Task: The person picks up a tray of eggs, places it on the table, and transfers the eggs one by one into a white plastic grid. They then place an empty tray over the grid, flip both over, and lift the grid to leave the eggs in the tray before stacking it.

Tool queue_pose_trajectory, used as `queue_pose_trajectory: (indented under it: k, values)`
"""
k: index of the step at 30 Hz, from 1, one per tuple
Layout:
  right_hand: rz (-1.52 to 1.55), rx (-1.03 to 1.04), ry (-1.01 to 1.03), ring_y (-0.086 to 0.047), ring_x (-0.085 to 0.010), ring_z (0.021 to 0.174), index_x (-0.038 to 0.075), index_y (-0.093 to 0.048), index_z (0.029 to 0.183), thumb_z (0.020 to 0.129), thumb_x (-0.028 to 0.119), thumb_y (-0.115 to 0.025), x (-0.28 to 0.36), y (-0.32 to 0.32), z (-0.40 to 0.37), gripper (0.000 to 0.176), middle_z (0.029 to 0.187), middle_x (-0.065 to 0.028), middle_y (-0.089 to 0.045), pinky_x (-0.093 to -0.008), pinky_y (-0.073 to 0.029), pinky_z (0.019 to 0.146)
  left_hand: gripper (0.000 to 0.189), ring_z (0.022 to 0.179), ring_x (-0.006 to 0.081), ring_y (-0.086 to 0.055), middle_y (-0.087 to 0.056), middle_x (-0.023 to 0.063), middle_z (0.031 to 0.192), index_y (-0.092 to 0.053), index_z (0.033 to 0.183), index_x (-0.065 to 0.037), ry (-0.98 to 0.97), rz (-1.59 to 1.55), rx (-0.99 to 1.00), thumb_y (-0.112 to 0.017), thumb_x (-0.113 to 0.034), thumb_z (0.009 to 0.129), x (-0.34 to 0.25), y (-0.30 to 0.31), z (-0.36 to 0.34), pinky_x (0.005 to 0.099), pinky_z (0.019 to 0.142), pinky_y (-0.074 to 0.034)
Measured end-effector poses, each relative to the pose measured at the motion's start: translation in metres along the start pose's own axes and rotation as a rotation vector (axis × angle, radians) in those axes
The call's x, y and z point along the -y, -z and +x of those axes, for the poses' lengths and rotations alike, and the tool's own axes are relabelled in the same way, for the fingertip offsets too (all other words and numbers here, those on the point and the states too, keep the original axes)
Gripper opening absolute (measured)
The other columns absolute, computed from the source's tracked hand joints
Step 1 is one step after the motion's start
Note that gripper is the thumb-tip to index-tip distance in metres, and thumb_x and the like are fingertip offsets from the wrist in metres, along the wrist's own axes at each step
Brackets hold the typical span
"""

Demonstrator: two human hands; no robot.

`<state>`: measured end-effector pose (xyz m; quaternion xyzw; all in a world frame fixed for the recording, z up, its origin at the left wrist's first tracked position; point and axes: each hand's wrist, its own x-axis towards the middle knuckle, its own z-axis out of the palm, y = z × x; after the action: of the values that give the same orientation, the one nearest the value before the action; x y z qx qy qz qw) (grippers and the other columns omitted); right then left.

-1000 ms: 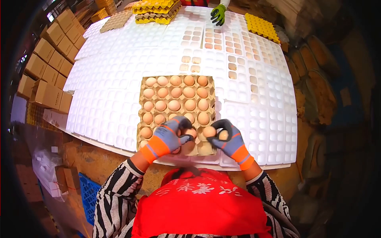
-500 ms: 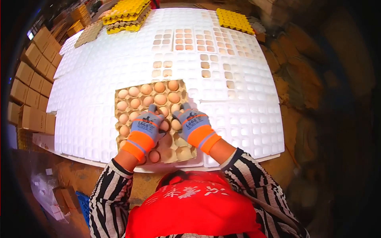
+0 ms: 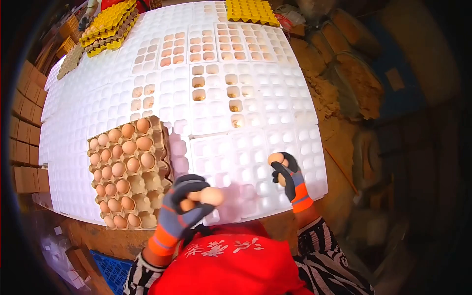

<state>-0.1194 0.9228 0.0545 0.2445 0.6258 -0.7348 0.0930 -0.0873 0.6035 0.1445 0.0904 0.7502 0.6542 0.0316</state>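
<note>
My left hand (image 3: 184,206), in a grey and orange glove, is closed around eggs (image 3: 211,196) beside the near right corner of a cardboard egg tray (image 3: 142,184). That tray holds rows of brown eggs (image 3: 129,147), with several bare cups on its right side. Over the white foam trays (image 3: 221,152) to the right, my right hand (image 3: 287,177) is closed on eggs too. One egg (image 3: 276,158) shows at its fingertips, and another peeks out by the palm. How many eggs each hand holds in full is hidden by the fingers.
Some foam cells farther back contain eggs (image 3: 172,49). Stacked yellow and grey egg trays (image 3: 109,29) stand at the far left, and a yellow tray (image 3: 251,12) lies at the back. Cardboard boxes (image 3: 24,128) line the left. A person's gloved hand (image 3: 84,22) shows behind the stack.
Both hands have left the cardboard tray with eggs in them. The right hand has moved right over the foam trays; more tray cups are bare. The view has turned right.
</note>
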Motion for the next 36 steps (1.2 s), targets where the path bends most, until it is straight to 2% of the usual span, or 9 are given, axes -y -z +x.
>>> queue_pose_trajectory:
  k: [5, 9, 13, 17, 19, 23, 26, 29, 36]
  values:
    - [-0.906, -0.157, 0.808, -0.062, -0.0246, 0.092, 0.008, -0.060, 0.108, 0.069, 0.013, -0.082, 0.030, 0.074, 0.093, 0.045, 0.106, -0.0076, -0.059, -0.0358, -0.053, 0.075, 0.038, 0.089, 0.0199, -0.058, -0.057, 0.0076, 0.104, -0.067, 0.103, -0.003, 0.112, 0.130, -0.076, -0.084, -0.010, 0.069, 0.064, -0.156, 0.108, 0.0293, 0.077, -0.049]
    - [-1.290, -0.088, 0.596, -0.059, -0.0305, 0.104, 0.016, -0.064, 0.109, 0.071, 0.026, -0.080, 0.040, 0.077, 0.120, 0.042, 0.116, -0.0084, -0.056, -0.0388, -0.052, 0.082, 0.035, 0.089, 0.0313, -0.062, -0.055, 0.0130, 0.116, -0.065, 0.104, -0.011, 0.088, 0.893, -0.020, -0.080, -0.022, 0.074, 0.095, -0.216, 0.165, 0.0397, 0.075, -0.053]
    - [-0.832, 0.061, 0.754, -0.056, -0.0288, 0.115, 0.016, -0.061, 0.126, 0.085, 0.011, -0.066, 0.035, 0.111, 0.146, 0.042, 0.130, -0.0106, -0.055, -0.0341, -0.051, 0.087, 0.045, 0.099, 0.0352, -0.063, -0.054, 0.0162, 0.128, -0.063, 0.122, -0.018, 0.149, 1.030, -0.049, -0.075, -0.026, 0.079, 0.105, -0.220, 0.155, 0.0412, 0.081, -0.054]
    - [-0.253, 0.248, 0.041, -0.060, -0.0133, 0.069, 0.010, -0.056, 0.133, 0.090, 0.004, -0.059, 0.063, 0.132, 0.142, 0.044, 0.092, -0.0084, -0.065, -0.0250, -0.049, 0.064, 0.046, 0.093, 0.0271, -0.064, -0.055, 0.0147, 0.127, -0.056, 0.134, -0.017, -0.016, 0.724, -0.204, -0.064, -0.014, 0.088, 0.116, -0.205, 0.152, 0.0334, 0.081, -0.052]
    - [-0.255, 0.122, 0.336, -0.054, -0.0097, 0.064, 0.005, -0.052, 0.134, 0.092, 0.003, -0.054, 0.068, 0.143, 0.144, 0.042, 0.088, -0.0066, -0.063, -0.0232, -0.047, 0.062, 0.048, 0.085, 0.0134, -0.050, -0.055, 0.0072, 0.123, -0.051, 0.135, -0.004, 0.096, 0.267, -0.436, -0.057, 0.001, 0.088, 0.120, -0.195, 0.149, 0.0251, 0.083, -0.046]
    - [-0.826, -0.182, 1.080, -0.060, -0.0253, 0.099, 0.004, -0.061, 0.121, 0.087, -0.002, -0.055, 0.034, 0.159, 0.178, 0.035, 0.117, -0.0127, -0.062, -0.0351, -0.048, 0.088, 0.045, 0.107, 0.0291, -0.054, -0.055, 0.0131, 0.119, -0.060, 0.122, -0.007, -0.236, 0.571, -0.545, -0.051, 0.010, 0.082, 0.146, -0.187, 0.142, 0.0379, 0.091, -0.046]
    - [-1.071, -0.064, 1.143, -0.059, -0.0314, 0.105, 0.007, -0.065, 0.115, 0.084, 0.001, -0.059, 0.033, 0.151, 0.173, 0.032, 0.113, -0.0118, -0.065, -0.0412, -0.046, 0.093, 0.029, 0.096, 0.0353, -0.059, -0.062, 0.0126, 0.101, -0.067, 0.104, -0.009, -0.387, 0.833, -0.368, -0.061, -0.005, 0.077, 0.166, -0.181, 0.157, 0.0481, 0.090, -0.044]
    - [-1.195, -0.079, 1.127, -0.059, -0.0348, 0.104, 0.004, -0.062, 0.117, 0.085, 0.003, -0.057, 0.035, 0.147, 0.170, 0.032, 0.113, -0.0158, -0.064, -0.0438, -0.048, 0.091, 0.039, 0.105, 0.0361, -0.056, -0.060, 0.0155, 0.113, -0.063, 0.116, -0.009, -0.270, 0.869, -0.386, -0.063, -0.004, 0.077, 0.133, -0.184, 0.147, 0.0494, 0.095, -0.044]
    - [-0.600, 0.243, 0.881, -0.060, -0.0235, 0.098, 0.004, -0.060, 0.125, 0.082, -0.003, -0.065, 0.063, -0.041, 0.071, 0.043, 0.114, -0.0125, -0.061, -0.0325, -0.050, 0.085, 0.052, 0.117, 0.0359, -0.052, -0.056, 0.0181, 0.127, -0.054, 0.129, -0.001, -0.197, 0.681, -0.418, -0.063, 0.005, 0.078, 0.012, -0.053, 0.046, 0.0413, 0.099, -0.043]
